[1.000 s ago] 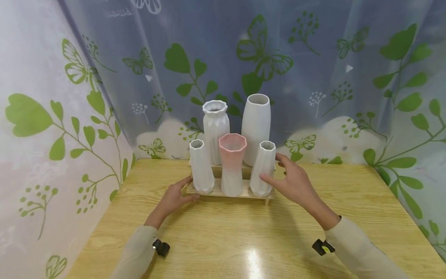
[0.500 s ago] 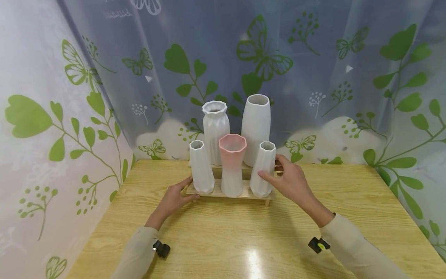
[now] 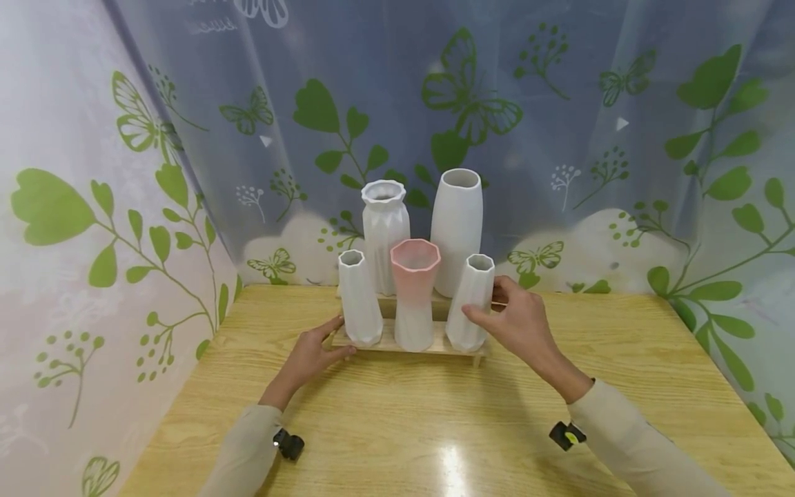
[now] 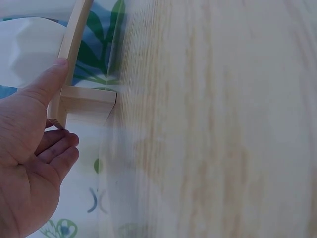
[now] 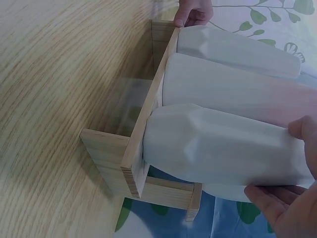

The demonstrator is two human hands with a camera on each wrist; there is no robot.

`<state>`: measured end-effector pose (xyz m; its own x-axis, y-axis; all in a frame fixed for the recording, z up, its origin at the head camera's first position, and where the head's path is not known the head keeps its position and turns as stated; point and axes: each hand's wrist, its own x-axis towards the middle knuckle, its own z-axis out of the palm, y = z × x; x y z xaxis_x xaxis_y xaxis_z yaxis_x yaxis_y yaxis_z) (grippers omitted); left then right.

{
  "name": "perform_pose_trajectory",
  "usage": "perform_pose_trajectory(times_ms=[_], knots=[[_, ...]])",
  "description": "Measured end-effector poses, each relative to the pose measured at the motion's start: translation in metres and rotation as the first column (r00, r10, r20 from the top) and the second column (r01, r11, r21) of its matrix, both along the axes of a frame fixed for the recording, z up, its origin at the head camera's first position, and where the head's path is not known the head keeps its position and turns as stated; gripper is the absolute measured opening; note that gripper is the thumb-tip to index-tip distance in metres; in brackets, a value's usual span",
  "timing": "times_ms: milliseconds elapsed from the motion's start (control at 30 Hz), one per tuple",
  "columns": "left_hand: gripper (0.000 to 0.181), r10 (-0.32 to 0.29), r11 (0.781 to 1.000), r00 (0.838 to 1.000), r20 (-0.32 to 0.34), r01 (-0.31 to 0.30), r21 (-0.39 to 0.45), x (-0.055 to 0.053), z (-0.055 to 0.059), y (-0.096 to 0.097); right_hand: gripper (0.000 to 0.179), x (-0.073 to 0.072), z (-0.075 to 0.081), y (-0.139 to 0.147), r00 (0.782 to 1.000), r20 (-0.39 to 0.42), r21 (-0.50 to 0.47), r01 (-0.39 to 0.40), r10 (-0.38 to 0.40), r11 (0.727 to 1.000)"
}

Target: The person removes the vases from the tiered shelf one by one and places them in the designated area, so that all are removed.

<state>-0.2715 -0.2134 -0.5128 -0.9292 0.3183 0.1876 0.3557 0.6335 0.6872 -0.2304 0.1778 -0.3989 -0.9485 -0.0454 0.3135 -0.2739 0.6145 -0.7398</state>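
Note:
In the head view, my right hand grips the slim white vase at the front right, its thumb on the near side and fingers behind. That vase leans slightly right, its base by the wooden stand. My left hand holds the stand's left end; the left wrist view shows the thumb on the front edge and fingers curled by the end. A pink-rimmed vase and another slim white vase share the front step. The right wrist view shows the gripped vase from the side.
On the stand's back step are a white vase with a scalloped rim and a tall smooth white vase. A patterned curtain hangs close behind. The wood-grain table extends in front and to both sides.
My right hand has moved slightly left and its fingers have closed round the front right vase. The vase's top has shifted a little to the right. My left hand stays put.

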Motion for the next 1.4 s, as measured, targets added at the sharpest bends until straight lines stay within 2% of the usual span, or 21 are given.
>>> perform_pose_trajectory(times_ms=[233,600,867,1133,1400], knots=[[0.077,-0.001,1.000,1.000,0.001,0.001,0.002,-0.001,-0.002,0.000,0.055,0.004,0.001,0.007,0.999,-0.032,-0.024,0.002,-0.003,1.000],[0.076,-0.010,1.000,1.000,-0.009,0.011,0.017,-0.003,0.000,0.000,0.052,0.011,0.018,0.031,0.996,-0.086,0.004,0.030,-0.029,1.000],[0.077,-0.005,1.000,1.000,0.022,0.004,0.028,-0.003,-0.001,0.000,0.055,0.017,0.021,0.051,0.992,-0.106,0.041,0.077,-0.072,0.996],[0.077,-0.007,1.000,1.000,-0.001,0.007,0.014,-0.003,0.000,0.001,0.051,0.018,0.022,0.074,0.978,-0.160,0.073,0.144,-0.131,0.987],[0.077,0.003,1.000,1.000,0.016,-0.003,0.002,-0.001,0.000,0.000,0.053,0.013,0.019,0.097,0.971,-0.145,0.087,0.205,-0.191,0.975]])
